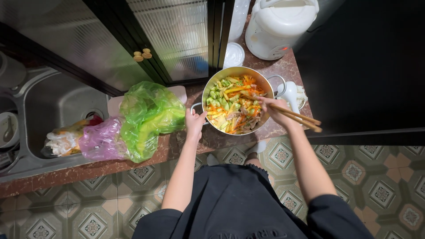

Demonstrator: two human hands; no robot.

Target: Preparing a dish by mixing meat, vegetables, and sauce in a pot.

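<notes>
On speckled counter (283, 71), right hand (272, 110) grips chopsticks (287, 114), tips toward pot (208, 90); left hand (195, 121) clasps its handle.

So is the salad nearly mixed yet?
Cutting looks done: the pot already holds sliced vegetables. In hand: the right hand works chopsticks through them while the left hand steadies the rim. Colours sit in patches, so mixing probably remains.

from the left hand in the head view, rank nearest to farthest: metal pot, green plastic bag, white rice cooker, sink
1. Metal pot: the left hand grips its near handle.
2. Green plastic bag: just beside that hand on the counter, away from the pot.
3. Sink: beyond the bag, at the counter's far end.
4. White rice cooker: past the pot, by the wall.
</notes>
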